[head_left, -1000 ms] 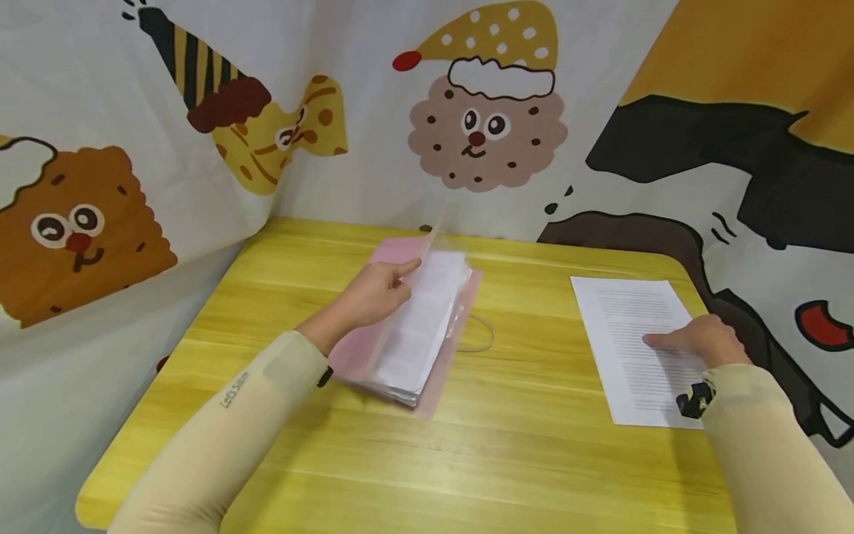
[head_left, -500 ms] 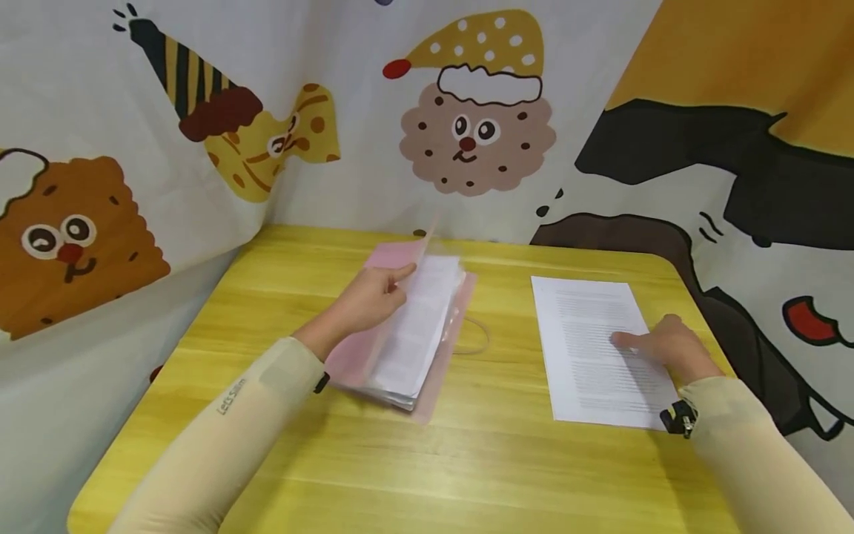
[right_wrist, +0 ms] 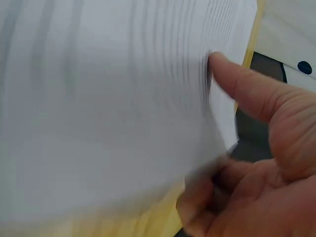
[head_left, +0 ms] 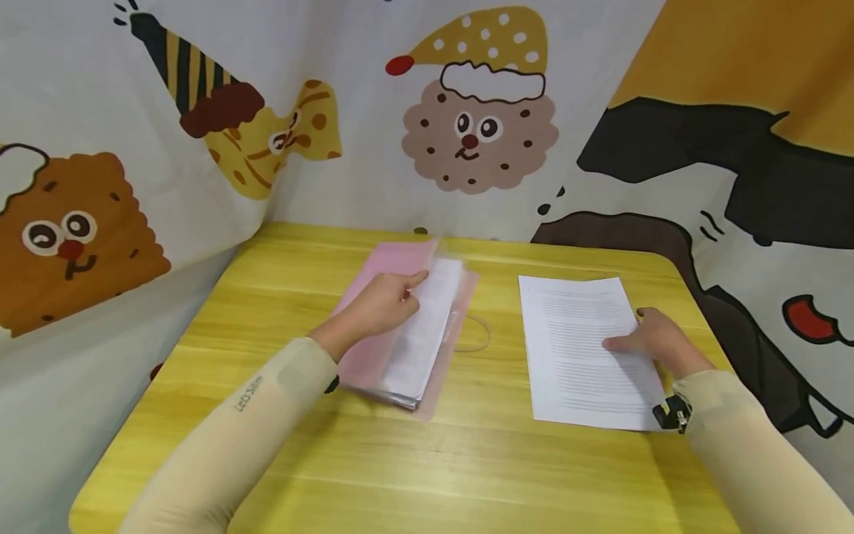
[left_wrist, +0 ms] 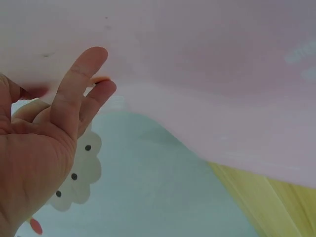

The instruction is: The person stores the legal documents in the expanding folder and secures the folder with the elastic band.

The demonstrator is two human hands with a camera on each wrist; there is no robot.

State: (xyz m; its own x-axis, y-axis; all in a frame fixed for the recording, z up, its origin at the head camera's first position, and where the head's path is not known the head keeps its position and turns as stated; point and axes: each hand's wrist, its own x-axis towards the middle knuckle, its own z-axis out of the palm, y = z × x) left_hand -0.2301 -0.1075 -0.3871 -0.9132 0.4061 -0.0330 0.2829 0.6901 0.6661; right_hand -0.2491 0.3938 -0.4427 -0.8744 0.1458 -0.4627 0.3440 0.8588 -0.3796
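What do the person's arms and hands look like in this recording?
Both arms are in plain pale cream sleeves, left and right, reaching the wrists. Small dark lettering, apparently "Let's Slim", runs along the left one. The left hand and right hand wear no gloves. A black device with a shiny metallic part shows at the right wrist.

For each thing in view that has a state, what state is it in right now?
Folder: open, cover partly raised
Stack: inside the folder, partly uncovered
Cord: unfastened, curving out at the folder's right edge
Sheet: unfolded, printed side up
Left hand: holding the cover
Right hand: pinching the sheet's right edge
Curtain: hanging, creased
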